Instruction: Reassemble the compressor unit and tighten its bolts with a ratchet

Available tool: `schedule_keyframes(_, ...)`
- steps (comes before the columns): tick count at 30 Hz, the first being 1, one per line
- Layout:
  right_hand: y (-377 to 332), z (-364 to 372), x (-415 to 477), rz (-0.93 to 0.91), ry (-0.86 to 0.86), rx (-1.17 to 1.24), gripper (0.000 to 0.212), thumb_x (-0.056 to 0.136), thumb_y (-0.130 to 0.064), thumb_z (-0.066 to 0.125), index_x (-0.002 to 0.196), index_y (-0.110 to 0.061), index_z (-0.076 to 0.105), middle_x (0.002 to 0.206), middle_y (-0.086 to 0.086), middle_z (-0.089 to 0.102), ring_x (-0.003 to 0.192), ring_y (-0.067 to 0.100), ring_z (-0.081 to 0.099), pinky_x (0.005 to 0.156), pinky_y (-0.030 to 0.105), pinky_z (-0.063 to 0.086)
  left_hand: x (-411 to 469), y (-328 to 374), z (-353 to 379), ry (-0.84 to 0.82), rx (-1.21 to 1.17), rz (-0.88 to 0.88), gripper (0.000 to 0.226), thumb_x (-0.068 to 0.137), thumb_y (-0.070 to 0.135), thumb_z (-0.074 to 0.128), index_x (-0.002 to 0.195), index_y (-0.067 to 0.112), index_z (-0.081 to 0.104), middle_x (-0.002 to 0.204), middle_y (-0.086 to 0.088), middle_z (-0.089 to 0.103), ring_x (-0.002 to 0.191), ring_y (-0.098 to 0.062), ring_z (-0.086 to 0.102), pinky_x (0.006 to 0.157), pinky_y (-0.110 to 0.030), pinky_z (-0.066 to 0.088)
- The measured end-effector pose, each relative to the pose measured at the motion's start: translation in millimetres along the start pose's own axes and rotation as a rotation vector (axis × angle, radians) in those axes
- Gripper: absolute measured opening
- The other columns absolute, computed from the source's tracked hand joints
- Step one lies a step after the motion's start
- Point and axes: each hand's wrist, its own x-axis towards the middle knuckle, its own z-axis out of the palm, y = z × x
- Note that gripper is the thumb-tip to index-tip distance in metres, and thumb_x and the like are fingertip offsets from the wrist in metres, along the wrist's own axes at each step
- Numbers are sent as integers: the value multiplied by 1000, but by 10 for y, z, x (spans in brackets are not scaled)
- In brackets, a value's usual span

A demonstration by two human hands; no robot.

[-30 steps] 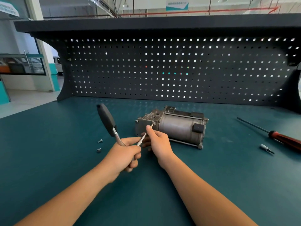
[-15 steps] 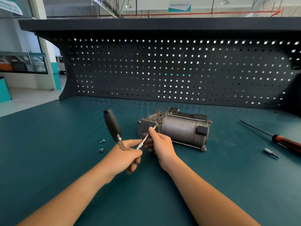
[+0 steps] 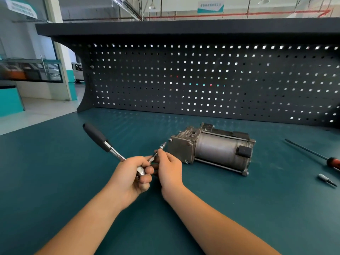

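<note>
My workshop: dark pegboard (image 3: 202,80) backing the green-matted table (image 3: 55,172), industrial hall ceiling pipes (image 3: 239,14) overhead.

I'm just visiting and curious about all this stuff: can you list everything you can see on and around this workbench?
compressor: one, grey metal, lying on the table, centre right
ratchet: one, silver with black handle, held up left of the compressor
thin bit: one, silver, on the ratchet, pointing toward the compressor
screwdriver: one, red handle, dark shaft, table's far right
loose bit: one, grey, near the screwdriver
table: one, dark green
pegboard: one, black, behind the table
left hand: one, grips the ratchet's head
right hand: one, pinches the thin bit
</note>
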Motion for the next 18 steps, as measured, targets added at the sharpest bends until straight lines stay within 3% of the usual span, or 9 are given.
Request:
schedule_keyframes(6, 40, -59, 32, -10, -4, 54, 34, 94, -17, 50, 60, -12, 48, 62, 4, 47, 55, 14, 46, 55, 27, 41, 12, -24, 3, -29, 64, 7, 34, 83, 1, 35, 102, 4, 63, 48, 3, 38, 30, -5, 27, 31, -10, 20)
schedule_keyframes(9, 45, -74, 41, -12, -30, 73, 30, 95, -17, 49, 65, -10, 50, 70, 8, 50, 49, 11, 49, 54, 25, 42, 20, -32, 0, -33, 78, 10, 35, 83, 1, 35, 102, 4, 64, 48, 3, 38, 31, -5, 27, 31, -11, 21)
schedule_keyframes(13, 40, -106, 48, -4, -55, 83, 30, 96, -18, 49, 67, -9, 51, 66, 5, 51, 44, 6, 50, 49, 20, 43, 23, -56, 8, -28, 105, 34, 36, 84, 1, 35, 98, 6, 68, 49, 2, 40, 33, -6, 28, 31, -15, 23)
schedule_keyframes(18, 60, -99, 44, 1, -70, 73, 26, 97, -20, 48, 75, -7, 55, 75, 12, 53, 52, 11, 52, 56, 24, 44, 32, -59, -12, -22, 15, -5, 35, 84, 3, 35, 100, 5, 66, 49, 3, 39, 32, -5, 28, 31, -12, 22)
